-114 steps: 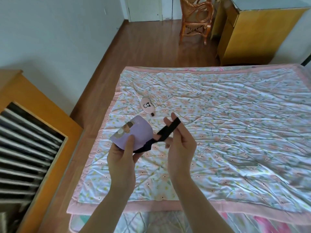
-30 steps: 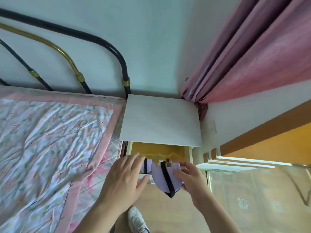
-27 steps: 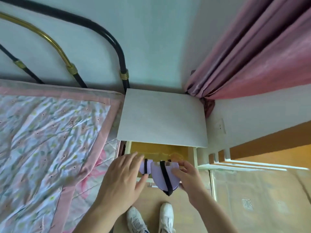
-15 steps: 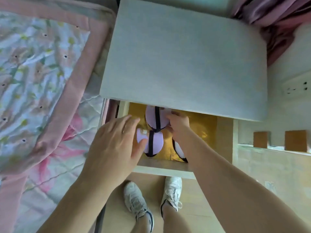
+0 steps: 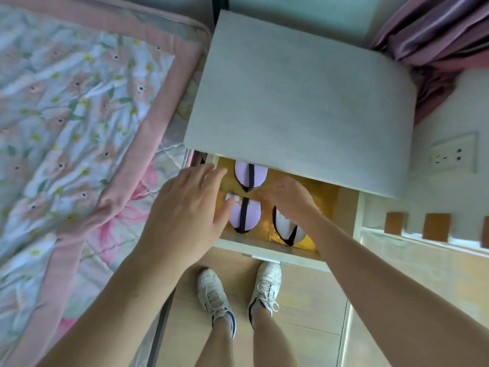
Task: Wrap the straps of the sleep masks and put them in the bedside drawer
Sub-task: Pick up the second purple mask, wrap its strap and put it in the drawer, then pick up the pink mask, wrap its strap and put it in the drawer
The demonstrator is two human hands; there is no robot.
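Sleep masks [image 5: 250,174] lay strap-wrapped inside the open drawer [image 5: 264,246]: soft, light, best pinched at the banded middle. Left hand [image 5: 189,207] hovered, fingers spread; right hand [image 5: 289,197] curled, grip unclear.

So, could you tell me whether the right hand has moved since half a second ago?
Yes: the right hand has drawn back from the rear purple mask toward the drawer front.

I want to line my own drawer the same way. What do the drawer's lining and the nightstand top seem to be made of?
The drawer lining looks like glossy gold foil or metallic paper: it is crinkled and throws bright glints. The nightstand top looks like matte pale grey laminate or painted board, with a fine, even linear grain; which one, the picture leaves open.
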